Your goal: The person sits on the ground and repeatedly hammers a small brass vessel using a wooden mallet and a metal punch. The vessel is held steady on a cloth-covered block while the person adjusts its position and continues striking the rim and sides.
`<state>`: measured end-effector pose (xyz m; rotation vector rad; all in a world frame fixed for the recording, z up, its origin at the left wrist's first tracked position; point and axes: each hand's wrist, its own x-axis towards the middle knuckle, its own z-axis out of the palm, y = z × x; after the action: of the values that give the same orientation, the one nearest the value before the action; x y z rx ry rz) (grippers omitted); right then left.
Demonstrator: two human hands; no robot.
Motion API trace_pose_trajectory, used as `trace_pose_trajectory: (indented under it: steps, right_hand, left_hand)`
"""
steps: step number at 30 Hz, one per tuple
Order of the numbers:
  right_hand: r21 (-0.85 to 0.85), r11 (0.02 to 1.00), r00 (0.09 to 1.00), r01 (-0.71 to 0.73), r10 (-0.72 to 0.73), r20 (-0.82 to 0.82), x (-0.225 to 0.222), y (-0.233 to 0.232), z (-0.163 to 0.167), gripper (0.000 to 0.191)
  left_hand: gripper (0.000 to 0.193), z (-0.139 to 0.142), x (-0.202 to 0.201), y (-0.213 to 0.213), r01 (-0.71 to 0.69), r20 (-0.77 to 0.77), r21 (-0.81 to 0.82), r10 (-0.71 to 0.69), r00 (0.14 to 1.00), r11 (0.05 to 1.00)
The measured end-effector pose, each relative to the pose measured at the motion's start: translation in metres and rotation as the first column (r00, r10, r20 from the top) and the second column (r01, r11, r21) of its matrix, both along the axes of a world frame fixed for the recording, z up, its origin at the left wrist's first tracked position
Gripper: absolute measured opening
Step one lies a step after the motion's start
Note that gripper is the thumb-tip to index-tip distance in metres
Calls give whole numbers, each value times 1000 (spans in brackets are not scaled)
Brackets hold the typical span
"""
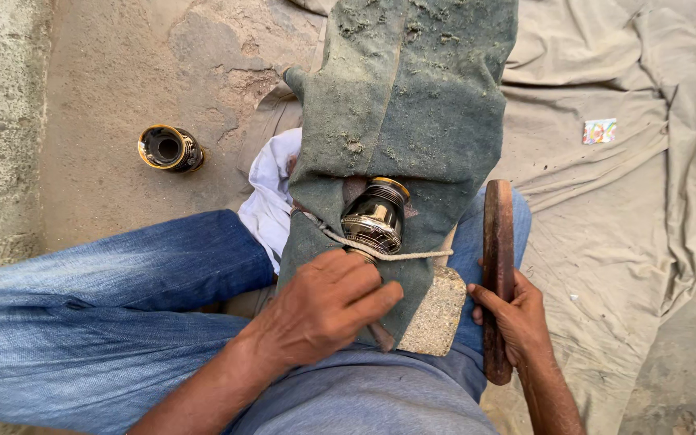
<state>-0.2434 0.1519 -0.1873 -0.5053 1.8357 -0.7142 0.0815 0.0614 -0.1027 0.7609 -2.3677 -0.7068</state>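
Resting on the lap, the left hand point(324, 310) lies knuckles up, fingers curled shut around a thin tool whose dark tip point(382, 338) pokes out below the index finger; the forearm enters from the lower edge.

Right hand point(513, 314): closed about the lower part of a long brown wooden stick point(498, 274) held upright beside the right thigh, thumb across its face, wrist coming in from the lower right.

Black vase with gold rim and fine pattern point(376, 216): lying on its side just above the left hand's knuckles, mouth tilted away to the upper right, bedded on a dusty green cloth point(408, 105). A light cord point(388, 254) crosses its base between vase and left hand, running toward the stick.

Rough stone block point(437, 314): between the two hands, partly under the green cloth's lower edge.

White cloth point(271, 197): bunched at the green cloth's left edge, above the blue-jeaned left leg point(106, 306).

Second black-and-gold vessel point(169, 148): on bare sandy floor point(106, 72), well apart to the upper left, open ground around it.

Beige sheet point(606, 209): spread wrinkled to the right of the stick, with a small coloured wrapper point(599, 130) on it.
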Motion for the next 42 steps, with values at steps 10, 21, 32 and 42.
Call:
trace_pose_trajectory:
  steps: [10,21,32,42]
  right_hand:
    - [30,999,994,-29,26,107,-17,-5,-14,44]
    - [-87,995,990,42,-29,139,-13,-9,27,46]
    - [-288,956,959,54,31,281,2,14,45,53]
    - [-161,981,971,-107,68,-230,-11,-5,49,36]
  left_hand:
    - [32,24,14,-58,-212,-1,437,236,972,874]
    - [43,9,-41,-109,59,-59,682,-25,998,729]
    - [42,15,-70,-121,63,143,630,-196,970,774]
    - [52,10,-77,-118,131,178,502,-250,952,855]
